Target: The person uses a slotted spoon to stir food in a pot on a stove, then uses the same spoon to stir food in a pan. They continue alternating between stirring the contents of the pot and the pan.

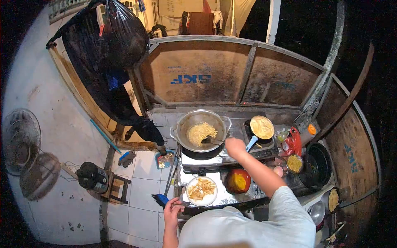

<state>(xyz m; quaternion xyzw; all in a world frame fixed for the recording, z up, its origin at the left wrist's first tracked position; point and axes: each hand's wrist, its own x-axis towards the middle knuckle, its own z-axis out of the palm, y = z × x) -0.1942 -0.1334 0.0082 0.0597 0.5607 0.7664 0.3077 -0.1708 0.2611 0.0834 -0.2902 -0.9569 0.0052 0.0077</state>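
Right hand has its fingers closed round the handle of a dark spatula, blade down in the pale chopped food inside the big two-handled pot, which sits at the hand's 10 o'clock. A pan with a blue handle is at its 2. Plate of fried pieces is at the pot's 6 o'clock, reddish bowl at the plate's 3. Left hand is at the plate's 8, fingers bent (can't tell if they're pinching anything, honestly).
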